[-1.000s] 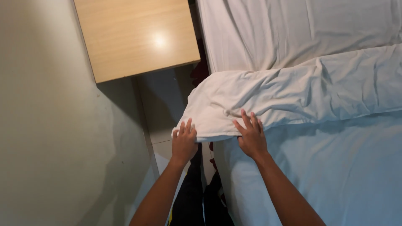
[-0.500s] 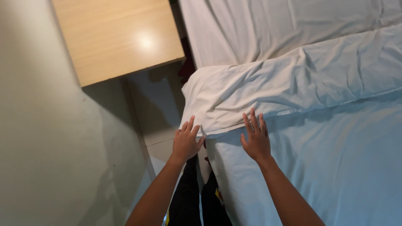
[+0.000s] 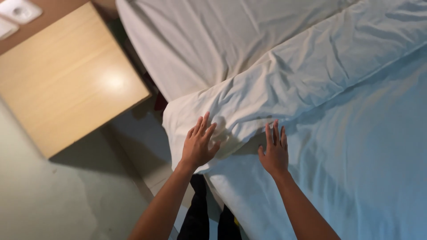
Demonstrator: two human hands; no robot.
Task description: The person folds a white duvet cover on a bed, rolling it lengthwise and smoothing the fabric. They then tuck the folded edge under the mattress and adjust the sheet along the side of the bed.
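We see the folded white blanket [image 3: 284, 89] lying just ahead of both hands, its long side running up to the right. Left hand [image 3: 198, 144] lies flat on its corner, fingers spread. Right hand [image 3: 274, 151] is flat & open at its edge, apart from the left.
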